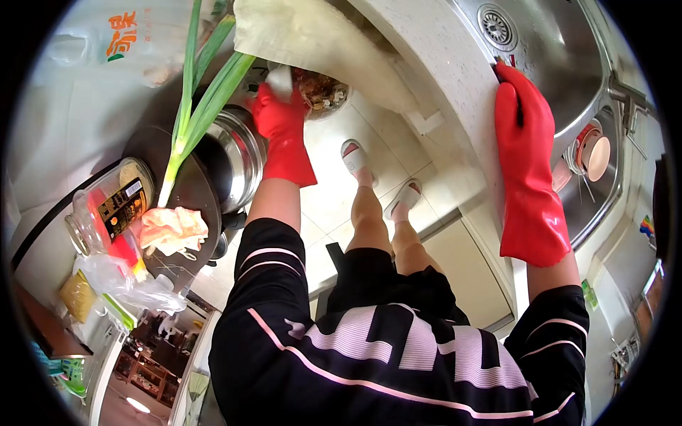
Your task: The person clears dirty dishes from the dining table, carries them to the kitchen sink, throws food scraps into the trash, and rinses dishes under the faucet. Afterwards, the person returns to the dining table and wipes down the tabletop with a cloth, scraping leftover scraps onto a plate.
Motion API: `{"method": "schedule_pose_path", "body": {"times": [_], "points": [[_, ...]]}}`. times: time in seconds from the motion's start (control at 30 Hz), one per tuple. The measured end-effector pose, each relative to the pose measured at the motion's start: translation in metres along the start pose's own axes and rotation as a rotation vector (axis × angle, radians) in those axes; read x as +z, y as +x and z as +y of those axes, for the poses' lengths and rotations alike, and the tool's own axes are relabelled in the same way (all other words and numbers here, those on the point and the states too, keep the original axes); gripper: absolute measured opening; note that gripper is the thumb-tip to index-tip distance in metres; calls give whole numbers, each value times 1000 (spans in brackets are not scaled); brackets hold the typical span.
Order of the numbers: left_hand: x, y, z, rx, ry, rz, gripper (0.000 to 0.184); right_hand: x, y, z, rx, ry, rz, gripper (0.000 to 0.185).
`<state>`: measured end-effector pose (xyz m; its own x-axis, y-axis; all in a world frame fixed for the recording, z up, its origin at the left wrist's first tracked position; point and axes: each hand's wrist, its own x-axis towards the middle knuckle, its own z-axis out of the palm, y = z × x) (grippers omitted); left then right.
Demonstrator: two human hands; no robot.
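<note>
Both my hands wear long red rubber gloves. My left hand [280, 117] is closed around a white object [280, 82] whose kind I cannot make out. Right beside it is a round container of food scraps [323, 92], down near the floor. My right hand [524, 124] lies along the rim of the steel sink [561, 50], fingers stretched toward the drain [496, 27]. Small dark and red bits [511, 60] show by its fingertips, and I see nothing gripped there.
Long green onions [192, 128], a steel pot [241, 160], a labelled jar [114, 206] and a crumpled orange cloth [174, 231] crowd the left counter. A pale sheet [320, 50] hangs ahead. Bowls [593, 156] sit in the second basin.
</note>
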<state>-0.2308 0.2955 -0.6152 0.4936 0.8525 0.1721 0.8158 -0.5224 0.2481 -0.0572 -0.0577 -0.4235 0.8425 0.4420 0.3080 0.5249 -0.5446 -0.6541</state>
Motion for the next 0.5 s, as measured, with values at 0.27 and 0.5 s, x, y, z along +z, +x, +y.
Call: {"method": "schedule_pose_path", "body": {"times": [0.27,0.5], "points": [[-28,-6,6,-153,-168,-59,78,0,0,-1,40,33,32,20],[-37,2,-4,-234,-314,-134,70,2,1,1,-29,14,72,19]]}}
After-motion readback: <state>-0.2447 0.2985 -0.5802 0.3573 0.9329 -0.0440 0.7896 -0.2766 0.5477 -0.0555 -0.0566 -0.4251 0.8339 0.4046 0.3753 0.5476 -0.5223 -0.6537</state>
